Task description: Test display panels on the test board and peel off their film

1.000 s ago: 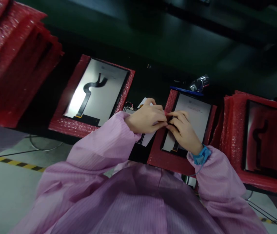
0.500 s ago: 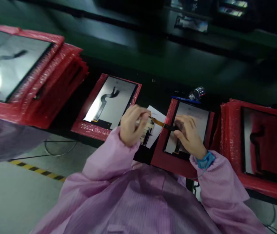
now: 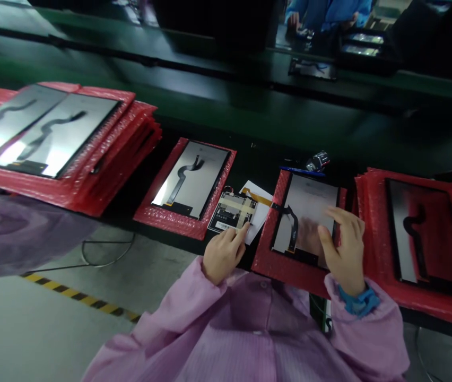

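A display panel (image 3: 309,204) with a black flex cable (image 3: 292,225) lies on a red bubble-wrap sheet (image 3: 268,254) at the bench's near edge. My right hand (image 3: 343,249) rests on that panel's right side, fingers spread and holding nothing. Left of it a small circuit board (image 3: 232,211) with tan tape strips lies on white paper (image 3: 258,193), joined to the panel by an orange flex strip (image 3: 258,197). My left hand (image 3: 222,254) is loosely curled, its fingertips touching the board's near edge.
Another panel (image 3: 192,180) on red wrap lies to the left, and a stack of red sheets with panels (image 3: 57,135) further left. A red stack with a panel (image 3: 420,233) sits at right. A small metallic object (image 3: 318,159) lies behind. Other people work at a far bench (image 3: 329,16).
My hands have parted from the cable joint: the left dropped back to the circuit board's near edge, and the right slid to the panel's right side. The view also lifted.
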Action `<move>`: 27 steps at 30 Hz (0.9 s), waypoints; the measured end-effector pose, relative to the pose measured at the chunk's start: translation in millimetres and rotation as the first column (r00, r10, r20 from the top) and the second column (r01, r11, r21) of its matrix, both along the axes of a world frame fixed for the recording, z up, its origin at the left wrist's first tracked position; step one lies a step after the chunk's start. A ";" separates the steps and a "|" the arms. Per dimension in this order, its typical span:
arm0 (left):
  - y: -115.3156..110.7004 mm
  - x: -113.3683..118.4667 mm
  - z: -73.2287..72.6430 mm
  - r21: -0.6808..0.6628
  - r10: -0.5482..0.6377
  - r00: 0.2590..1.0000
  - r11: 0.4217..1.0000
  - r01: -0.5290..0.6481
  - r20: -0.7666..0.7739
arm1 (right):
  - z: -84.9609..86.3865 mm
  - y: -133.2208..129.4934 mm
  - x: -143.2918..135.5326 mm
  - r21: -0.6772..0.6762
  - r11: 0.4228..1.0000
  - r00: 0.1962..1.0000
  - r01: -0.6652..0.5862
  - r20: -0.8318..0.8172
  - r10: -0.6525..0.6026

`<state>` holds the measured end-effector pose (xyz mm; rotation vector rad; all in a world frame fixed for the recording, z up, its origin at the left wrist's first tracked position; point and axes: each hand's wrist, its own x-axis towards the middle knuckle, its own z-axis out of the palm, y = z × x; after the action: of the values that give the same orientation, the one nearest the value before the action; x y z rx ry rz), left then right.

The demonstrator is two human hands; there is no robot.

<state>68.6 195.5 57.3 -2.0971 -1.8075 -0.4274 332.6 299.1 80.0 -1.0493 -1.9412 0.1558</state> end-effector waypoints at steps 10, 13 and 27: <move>1.2 3.3 3.7 0.009 -0.047 0.977 0.999 0.050 -0.208 | -31.3 -53.7 28.9 -0.212 0.952 0.975 0.220 0.030 -0.219; 2.6 1.4 2.9 0.007 -0.052 0.974 0.998 0.055 -0.222 | -42.9 -57.9 28.0 -0.157 0.955 0.967 0.252 0.088 -0.241; 11.0 63.2 -9.6 0.133 -0.274 0.922 0.960 0.246 0.272 | -71.7 -50.1 18.2 -0.549 0.794 0.919 0.263 -0.108 -0.379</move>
<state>131.9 206.5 47.7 -2.3119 -1.6129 -0.9155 350.8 249.0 8.4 -1.6386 -1.5192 0.6112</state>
